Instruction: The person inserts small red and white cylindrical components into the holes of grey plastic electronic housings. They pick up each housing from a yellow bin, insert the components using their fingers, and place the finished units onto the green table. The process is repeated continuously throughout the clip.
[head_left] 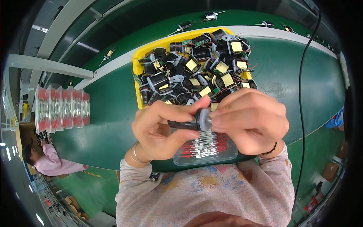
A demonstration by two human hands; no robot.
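Note:
My left hand [154, 128] is closed around a black cylindrical part [185, 125], its thumb below and fingers above. A grey ring [204, 119] sits at the part's right end. My right hand [252, 120] pinches at that end with thumb and fingertips; what lies between those fingertips is mostly hidden. Both hands are raised over a transparent tray [223, 160] of thin pieces with red ends and white-silver middles. Just beyond them stands a yellow bin [136, 89] heaped with black cylindrical assemblies, which have grey rings, pale yellow pads, small green boards and thin wires.
Stacked transparent trays [62, 108] of similar red-ended pieces stand at the left of the green table [109, 113]. Loose assemblies [185, 26] lie on the green strip behind the pale rail. A black cable [301, 87] hangs at the right. Another person [56, 160] sits at far left.

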